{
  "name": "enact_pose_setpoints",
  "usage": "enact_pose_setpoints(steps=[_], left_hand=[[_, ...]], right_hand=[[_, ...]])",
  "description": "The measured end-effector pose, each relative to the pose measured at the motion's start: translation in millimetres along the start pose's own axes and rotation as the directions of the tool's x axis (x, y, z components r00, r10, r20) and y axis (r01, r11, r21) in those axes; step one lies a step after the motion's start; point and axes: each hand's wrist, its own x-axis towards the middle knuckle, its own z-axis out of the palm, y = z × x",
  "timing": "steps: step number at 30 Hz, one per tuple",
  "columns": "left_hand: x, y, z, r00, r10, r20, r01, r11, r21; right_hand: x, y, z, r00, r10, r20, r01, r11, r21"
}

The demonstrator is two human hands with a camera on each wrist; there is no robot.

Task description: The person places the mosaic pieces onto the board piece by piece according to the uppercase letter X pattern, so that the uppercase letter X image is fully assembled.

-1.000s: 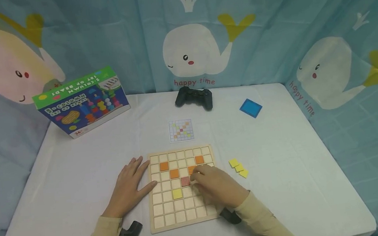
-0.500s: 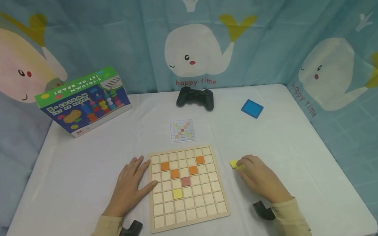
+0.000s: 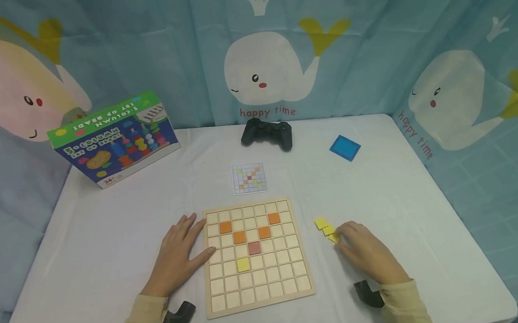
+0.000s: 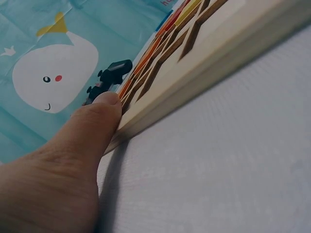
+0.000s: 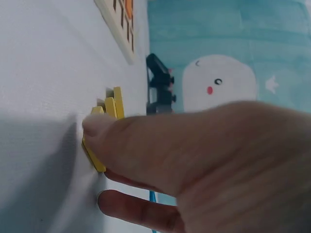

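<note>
The right hand point(image 3: 366, 255) lies on the white table point(image 3: 107, 238) near the front edge, right of the wooden grid board point(image 3: 255, 258), with its fingers point(image 5: 97, 127) curled onto the nearest of three yellow tiles point(image 3: 327, 230). In the right wrist view the thumb and a finger pinch that nearest tile point(image 5: 95, 158) at its edge, lifting it slightly off the cloth; the other two tiles stand just beyond it, overlapping. The three tiles form a short row whose long axis runs diagonally, from the far-left end toward the near-right end, where the hand meets it; the row sits just beside the board's right edge, apart from it. The left hand point(image 3: 176, 258) rests flat on the table with fingers straight and spread, holding nothing; its thumb point(image 4: 92, 121) and fingertips touch the left edge of the board. The board lies square to the front edge of the table, and carries four orange tiles point(image 3: 240, 237), one pink tile point(image 3: 255, 248) and one yellow tile point(image 3: 243, 265) in its cells. A pattern card point(image 3: 248, 178) lies just beyond the board's far edge. Toward the far edge stand a black game controller point(image 3: 266, 133) and a blue square point(image 3: 344, 148); a toy box point(image 3: 114, 139) leans near the far-left corner.
</note>
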Motion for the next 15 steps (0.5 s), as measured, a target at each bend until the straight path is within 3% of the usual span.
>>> enact_pose_setpoints(steps=[15], left_hand=[[-0.5,1.3,-1.6,1.0,0.006,-0.006,-0.006,1.0,-0.005]], right_hand=[[-3.8,-1.1,2.2,1.0,0.025,-0.012,-0.025,0.998,-0.057]])
